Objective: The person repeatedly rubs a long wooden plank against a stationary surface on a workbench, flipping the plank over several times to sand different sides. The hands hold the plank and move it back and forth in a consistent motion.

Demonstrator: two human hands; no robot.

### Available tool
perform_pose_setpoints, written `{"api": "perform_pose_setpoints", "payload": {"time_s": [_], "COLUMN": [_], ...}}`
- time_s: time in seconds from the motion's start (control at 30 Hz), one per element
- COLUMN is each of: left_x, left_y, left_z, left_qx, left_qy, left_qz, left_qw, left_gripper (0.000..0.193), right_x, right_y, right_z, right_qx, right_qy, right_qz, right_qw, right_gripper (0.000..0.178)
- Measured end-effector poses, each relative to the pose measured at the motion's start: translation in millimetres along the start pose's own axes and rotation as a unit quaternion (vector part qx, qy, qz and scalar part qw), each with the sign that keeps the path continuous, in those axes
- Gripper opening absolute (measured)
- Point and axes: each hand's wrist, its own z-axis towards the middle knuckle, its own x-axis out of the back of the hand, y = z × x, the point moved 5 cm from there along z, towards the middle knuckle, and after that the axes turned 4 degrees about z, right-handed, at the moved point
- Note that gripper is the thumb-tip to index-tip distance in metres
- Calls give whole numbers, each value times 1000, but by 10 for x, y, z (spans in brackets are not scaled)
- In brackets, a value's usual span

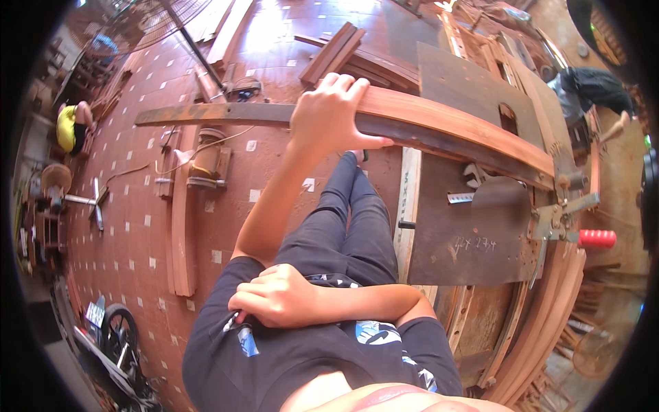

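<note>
A long reddish wood plank lies on edge beside a dark, narrow strip that sticks out far to the left. My left hand wraps over the two where they meet, thumb on the near side and fingers over the far side. At their right end is a metal toggle clamp with a red handle. Held against my belly, my right hand is closed, its fingertips pinching the dark shirt.
A dark work board carries an adjustable wrench. Stacked wood pieces lie on the tiled floor ahead. A fan stands far left, a motorbike near left. One person crouches left; another person bends at right.
</note>
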Motion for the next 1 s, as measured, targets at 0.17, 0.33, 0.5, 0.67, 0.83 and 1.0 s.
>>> {"api": "perform_pose_setpoints", "payload": {"time_s": [0.17,0.33,0.5,0.67,0.83,1.0], "left_x": [-138,-342,-735,-1012,-1151,-1208], "left_y": [154,149,133,104,33,-111], "left_z": [105,158,454,568,659,647], "left_qx": [-8,-22,-22,-11,-23,-13], "left_qy": [-1,24,-1,-11,-8,-36], "left_qz": [8,74,113,126,140,119], "left_qw": [1000,997,993,992,990,992], "left_gripper": [98,99,109,110,111,113], "right_x": [44,9,123,181,257,195], "right_y": [44,-6,132,119,133,36], "right_z": [-163,-509,-757,-1064,-1177,-1182], "right_qx": [58,125,146,107,79,73], "right_qy": [-24,-12,-11,-64,-72,-75], "right_qz": [-95,-148,-110,-20,8,32], "right_qw": [994,981,983,992,994,994], "right_gripper": [28,40,42,42,47,48]}}
